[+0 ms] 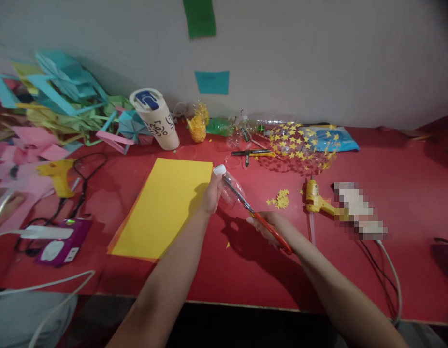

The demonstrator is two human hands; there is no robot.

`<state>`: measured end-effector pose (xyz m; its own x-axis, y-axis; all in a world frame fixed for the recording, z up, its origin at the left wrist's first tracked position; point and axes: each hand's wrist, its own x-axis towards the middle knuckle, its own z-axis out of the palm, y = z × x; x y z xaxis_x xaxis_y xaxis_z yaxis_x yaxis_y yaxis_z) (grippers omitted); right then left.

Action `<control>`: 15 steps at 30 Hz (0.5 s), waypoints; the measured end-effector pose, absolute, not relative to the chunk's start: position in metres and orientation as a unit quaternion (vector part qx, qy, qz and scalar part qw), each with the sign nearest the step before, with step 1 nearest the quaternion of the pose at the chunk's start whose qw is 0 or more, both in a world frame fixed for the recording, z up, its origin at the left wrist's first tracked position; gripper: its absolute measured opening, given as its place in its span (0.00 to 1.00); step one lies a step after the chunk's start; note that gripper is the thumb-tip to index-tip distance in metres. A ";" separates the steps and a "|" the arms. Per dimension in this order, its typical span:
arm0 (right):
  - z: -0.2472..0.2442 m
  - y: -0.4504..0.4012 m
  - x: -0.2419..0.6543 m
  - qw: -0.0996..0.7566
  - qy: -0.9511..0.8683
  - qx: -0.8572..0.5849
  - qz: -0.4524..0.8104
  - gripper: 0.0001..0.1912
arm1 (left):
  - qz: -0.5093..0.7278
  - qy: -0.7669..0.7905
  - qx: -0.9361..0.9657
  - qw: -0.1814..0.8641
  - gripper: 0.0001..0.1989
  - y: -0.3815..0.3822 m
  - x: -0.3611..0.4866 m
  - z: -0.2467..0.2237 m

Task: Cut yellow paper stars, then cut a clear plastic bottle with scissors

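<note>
My left hand (pixel 212 193) is closed around the neck end of a clear plastic bottle piece (pixel 234 189) with a white cap (pixel 220 169). In my right hand (pixel 272 227) is a pair of scissors (pixel 270 231) with red-orange handles. Their metal blades lie against the clear plastic, close to the cap; whether the plastic is between the blades I cannot tell. Both hands are above the red table (pixel 224 270). A sheet of yellow paper (pixel 169 203) lies under and left of my left forearm. Small yellow paper stars (pixel 281 198) are piled beyond my right hand.
A yellow glue gun (pixel 314 198) stands right; another glue gun (pixel 59 174) lies left by a purple power strip (pixel 64 244). Behind are a white tumbler (pixel 156 121), a star-covered plastic bottle (pixel 299 145) and a cutter knife (pixel 252 153). Folded coloured paper (pixel 67 92) fills the left.
</note>
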<state>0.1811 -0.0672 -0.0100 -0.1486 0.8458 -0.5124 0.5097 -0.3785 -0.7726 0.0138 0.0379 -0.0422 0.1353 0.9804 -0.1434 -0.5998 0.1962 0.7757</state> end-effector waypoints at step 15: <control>0.023 -0.066 0.199 0.117 -0.628 -0.565 0.523 0.33 | 0.625 0.302 0.149 0.704 0.05 0.049 -0.013 -0.028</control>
<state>0.1995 -0.0656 0.0231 -0.3352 0.8312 -0.4436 0.5868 -0.1842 -0.7885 -0.0127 0.0491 -0.0283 0.0362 0.9703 -0.2390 -0.7908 0.1740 0.5868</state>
